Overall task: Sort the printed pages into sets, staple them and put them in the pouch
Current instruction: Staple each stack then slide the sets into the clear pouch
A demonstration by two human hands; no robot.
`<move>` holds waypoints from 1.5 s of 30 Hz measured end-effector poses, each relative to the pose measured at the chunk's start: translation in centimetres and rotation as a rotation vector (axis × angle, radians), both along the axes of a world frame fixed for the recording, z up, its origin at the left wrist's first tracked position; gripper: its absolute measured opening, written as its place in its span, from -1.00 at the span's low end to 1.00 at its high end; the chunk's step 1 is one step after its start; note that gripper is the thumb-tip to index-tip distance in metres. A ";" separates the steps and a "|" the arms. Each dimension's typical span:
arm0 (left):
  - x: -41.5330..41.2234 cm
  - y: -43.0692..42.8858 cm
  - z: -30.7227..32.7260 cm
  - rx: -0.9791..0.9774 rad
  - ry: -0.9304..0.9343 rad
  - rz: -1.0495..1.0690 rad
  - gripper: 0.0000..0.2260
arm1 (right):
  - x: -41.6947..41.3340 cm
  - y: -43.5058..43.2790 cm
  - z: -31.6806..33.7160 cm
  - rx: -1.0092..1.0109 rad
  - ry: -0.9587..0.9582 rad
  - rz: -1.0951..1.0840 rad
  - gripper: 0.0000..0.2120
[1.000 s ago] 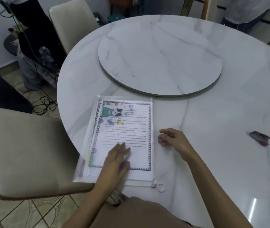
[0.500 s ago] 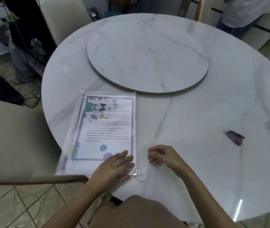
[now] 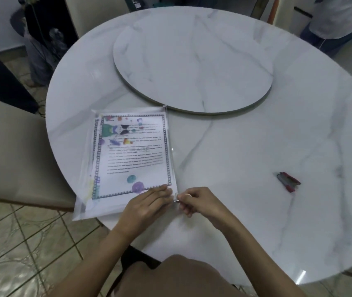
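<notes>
A clear plastic pouch (image 3: 80, 202) lies on the near left of the round marble table (image 3: 245, 159), its near corner hanging over the edge. Inside it are printed pages (image 3: 134, 159) with a chain border and coloured drawings. My left hand (image 3: 147, 205) lies flat on the pouch's near right corner, fingers straight. My right hand (image 3: 194, 202) is beside it at the same corner and pinches the small zipper pull of the pouch. A red and grey stapler (image 3: 288, 181) lies alone on the table to the right.
A round marble turntable (image 3: 194, 61) fills the table's middle. A beige chair (image 3: 14, 151) stands close on the left, another chair at the far left. A person in a white shirt (image 3: 337, 16) stands beyond the table at the far right.
My left hand slid down the pouch from mid-page to its near right corner. My right hand came in from the bare table and took hold of the zipper pull.
</notes>
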State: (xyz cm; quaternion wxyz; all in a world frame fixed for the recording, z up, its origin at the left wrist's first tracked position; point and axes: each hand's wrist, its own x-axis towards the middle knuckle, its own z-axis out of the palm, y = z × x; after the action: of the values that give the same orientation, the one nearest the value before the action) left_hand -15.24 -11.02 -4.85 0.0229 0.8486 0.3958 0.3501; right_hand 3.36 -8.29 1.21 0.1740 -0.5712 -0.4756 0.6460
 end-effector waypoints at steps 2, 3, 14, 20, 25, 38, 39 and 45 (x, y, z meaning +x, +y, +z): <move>0.8 0.0 0.0 0.018 -0.001 0.013 -0.81 | 0.5 0.1 0.0 0.015 0.004 -0.017 -0.85; 1.2 0.1 0.1 0.028 -0.003 0.020 -0.81 | 0.7 0.1 -0.1 0.020 0.009 -0.033 -0.85; 3.9 1.1 1.0 0.060 -0.011 0.025 -0.87 | 1.7 1.3 -0.7 0.086 -0.041 -0.151 -0.82; 4.5 0.8 1.1 -0.004 -0.032 0.024 -0.83 | 2.5 1.1 -1.3 0.079 -0.053 -0.116 -0.82; 5.0 1.1 0.8 -0.047 -0.022 0.021 -0.90 | 3.5 0.5 -1.0 0.095 -0.057 -0.098 -0.77; 5.5 1.4 0.6 -0.212 -0.001 -0.045 -0.86 | 6.6 1.0 0.7 -0.073 -0.074 0.167 -0.79; 5.5 1.4 0.7 -0.239 -0.001 -0.047 -0.84 | 6.7 1.0 0.7 -0.090 -0.077 0.182 -0.79; 3.9 2.1 0.9 -0.463 -0.044 -0.088 -0.73 | 6.6 1.4 0.1 -0.119 -0.245 0.245 -0.84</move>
State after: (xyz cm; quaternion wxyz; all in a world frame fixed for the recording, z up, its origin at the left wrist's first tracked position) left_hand -11.34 -8.92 -3.91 0.2409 0.8293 0.4275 0.2673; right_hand 9.93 -6.92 1.36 0.0006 -0.5928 -0.5203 0.6148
